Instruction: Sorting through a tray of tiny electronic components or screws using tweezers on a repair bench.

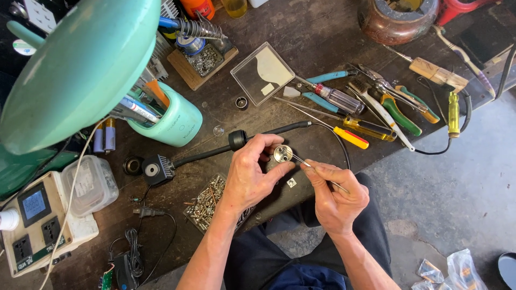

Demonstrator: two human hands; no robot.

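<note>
My left hand [251, 171] has its grip closed around a small round silver metal disc [282, 153], thumb below and fingertips curled over its upper edge, holding it just above the near edge of the dark wooden tabletop [317, 37]. The wrist is bent inward, forearm rising from the lower centre of view. My right hand [334, 194] keeps a narrow pinch on thin silver metal tweezers [310, 167], thumb and forefinger pressed together on the shaft, the tips touching the disc's face. Its forearm comes up from the lower right. Just behind my left hand lies a black soldering iron with a cord [236, 139], and a tray of loose screws [207, 201] sits beside my left wrist
</note>
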